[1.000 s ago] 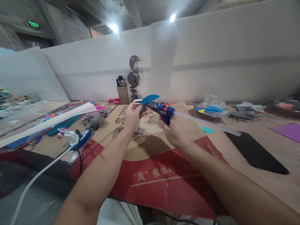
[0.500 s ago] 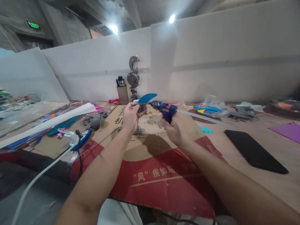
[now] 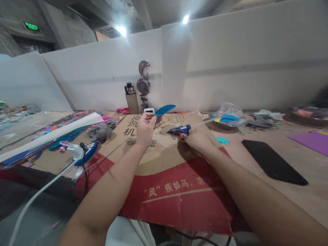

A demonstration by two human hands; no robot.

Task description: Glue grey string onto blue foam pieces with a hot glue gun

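Note:
My left hand is closed on a blue curved piece, held up above the cardboard. Dark grey material shows at the lower end of the piece, by my fingertips. My right hand grips a blue hot glue gun, its nozzle pointing left and low over the cardboard. A long translucent glue stick juts from the back of the gun. Between my arms, a little grey yarn lies on the cardboard, partly hidden by my left hand.
A bottle stands at the back beside a hanging string of grey crescents. To the left are a grey yarn bundle and a blue power strip with a white cable. A black phone-like slab and purple sheet lie right.
The glue gun has moved down and away from the blue piece. My left hand still holds that piece, now turned slightly and a little further right.

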